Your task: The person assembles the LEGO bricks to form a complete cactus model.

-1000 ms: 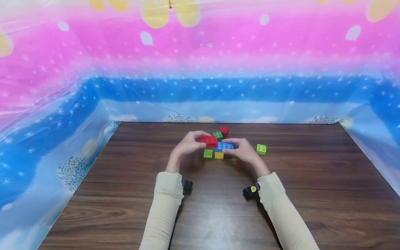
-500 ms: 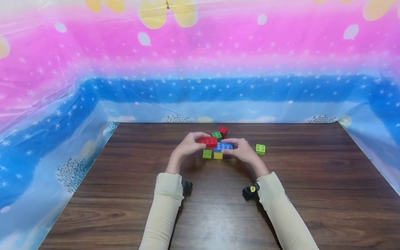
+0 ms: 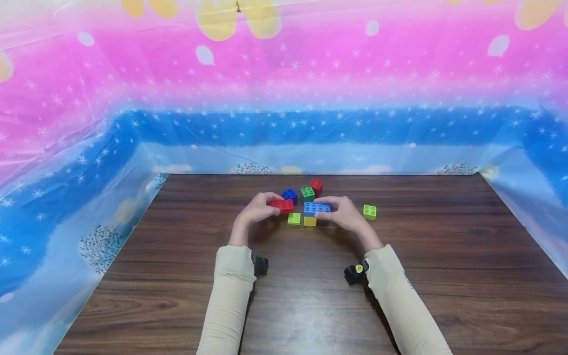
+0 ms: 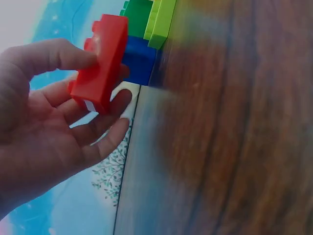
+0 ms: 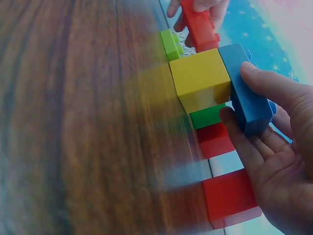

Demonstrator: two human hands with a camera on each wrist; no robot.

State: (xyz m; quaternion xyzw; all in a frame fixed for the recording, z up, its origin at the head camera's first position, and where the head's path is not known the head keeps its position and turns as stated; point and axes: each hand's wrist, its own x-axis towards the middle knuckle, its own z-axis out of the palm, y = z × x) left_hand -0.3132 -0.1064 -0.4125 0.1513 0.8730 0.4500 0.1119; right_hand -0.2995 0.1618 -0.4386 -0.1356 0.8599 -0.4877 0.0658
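My left hand point(image 3: 256, 207) pinches a long red building brick point(image 3: 284, 206) between thumb and fingers; the left wrist view shows this red brick point(image 4: 100, 63) tilted and raised off the table. With my right hand point(image 3: 348, 214) I grip a long light-blue brick point(image 3: 317, 207) by its right end. In the right wrist view, the blue brick point(image 5: 247, 93) lies over a yellow brick point(image 5: 200, 78), its right part overhanging. A dark-blue brick point(image 3: 290, 195) stands just behind the red one. Between my hands, nearer the front, sits a lime-green brick point(image 3: 294, 219).
Behind the blue brick are a green brick point(image 3: 307, 193) and a red brick point(image 3: 316, 187). Another lime brick point(image 3: 370, 212) stands right of my right hand. The right wrist view has a further red brick point(image 5: 230, 198) near my fingers. A patterned cloth backs the wooden table point(image 3: 177, 296).
My left hand has moved left with the red brick, away from the light-blue one, and the dark-blue brick behind has come into view. My right hand has stayed in place.
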